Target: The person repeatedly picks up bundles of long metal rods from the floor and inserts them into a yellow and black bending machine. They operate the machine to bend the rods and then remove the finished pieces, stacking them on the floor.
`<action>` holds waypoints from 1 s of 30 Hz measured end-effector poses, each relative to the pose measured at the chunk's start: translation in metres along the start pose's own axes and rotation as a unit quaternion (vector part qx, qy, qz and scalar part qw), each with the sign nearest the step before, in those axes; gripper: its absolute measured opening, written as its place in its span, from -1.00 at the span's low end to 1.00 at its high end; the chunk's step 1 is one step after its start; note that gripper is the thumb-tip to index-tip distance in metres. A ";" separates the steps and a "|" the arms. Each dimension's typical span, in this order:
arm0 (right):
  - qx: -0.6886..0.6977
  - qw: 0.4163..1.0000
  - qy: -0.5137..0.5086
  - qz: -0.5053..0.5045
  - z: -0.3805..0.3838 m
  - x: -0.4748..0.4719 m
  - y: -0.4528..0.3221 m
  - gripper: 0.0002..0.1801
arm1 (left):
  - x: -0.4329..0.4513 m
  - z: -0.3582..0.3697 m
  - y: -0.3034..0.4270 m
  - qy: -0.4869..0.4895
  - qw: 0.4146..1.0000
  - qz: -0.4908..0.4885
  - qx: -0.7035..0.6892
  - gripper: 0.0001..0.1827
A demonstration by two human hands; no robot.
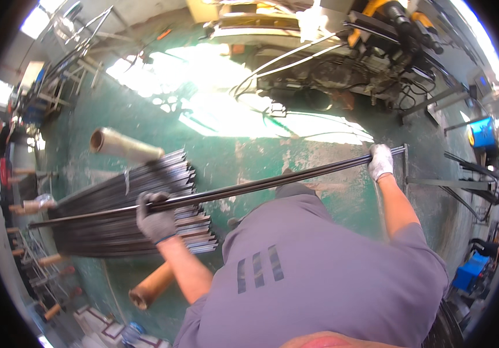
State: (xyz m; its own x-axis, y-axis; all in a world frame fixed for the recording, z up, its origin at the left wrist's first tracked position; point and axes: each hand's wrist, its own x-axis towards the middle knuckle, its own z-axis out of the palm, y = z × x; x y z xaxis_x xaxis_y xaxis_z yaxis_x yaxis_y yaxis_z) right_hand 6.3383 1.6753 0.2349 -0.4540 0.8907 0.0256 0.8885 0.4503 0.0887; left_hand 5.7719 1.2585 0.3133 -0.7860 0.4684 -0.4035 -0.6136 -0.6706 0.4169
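A few long, thin dark metal bars (275, 180) run side by side across the front of my body. My left hand (158, 217), in a grey glove, grips them left of their middle. Near their right ends my right hand (381, 162), in a whitish glove, is closed around the same bars. Below the left part of the bars lies a large stack of similar dark metal bars (101, 235), with bright cut ends facing right; a pale strap shows on it. The right tips of the held bars are close to an upright metal frame piece (405, 163); contact cannot be told.
Two cardboard tubes, one beyond the stack (125, 144) and one on its near side (151, 285), stick out at the left. A metal stand (449, 183) is at my right. Cables (293, 114) lie on the sunlit green floor before a machine, and blue equipment (482, 132) stands further right.
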 end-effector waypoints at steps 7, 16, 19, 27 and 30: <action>0.973 0.140 0.001 0.184 0.043 0.085 0.029 -0.67 | 0.020 0.169 -0.151 -0.146 0.987 -0.042 0.054 -0.88; 0.959 0.109 0.107 0.237 -0.015 0.207 0.028 -0.92 | 0.098 0.293 -0.286 -0.348 0.916 -0.161 0.122 -0.74; 0.931 0.221 0.161 0.243 -0.028 0.240 0.079 -0.83 | 0.149 0.324 -0.275 -0.321 0.931 -0.166 0.058 -0.64; 0.842 0.223 0.290 0.397 -0.094 0.361 0.160 -0.75 | 0.226 0.395 -0.387 -0.401 0.501 0.326 0.694 -0.77; 0.820 0.268 0.326 0.387 -0.093 0.405 0.190 -0.77 | 0.286 0.399 -0.427 -0.395 0.708 0.144 0.567 -0.72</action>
State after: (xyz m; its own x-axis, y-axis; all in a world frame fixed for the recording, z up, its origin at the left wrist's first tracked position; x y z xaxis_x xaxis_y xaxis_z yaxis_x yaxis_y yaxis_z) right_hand 6.3166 2.1156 0.3548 0.4687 0.7976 -0.3798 -0.6735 0.0444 -0.7379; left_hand 5.7790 1.9088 0.3443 -0.4124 0.8825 0.2263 0.2662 -0.1208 0.9563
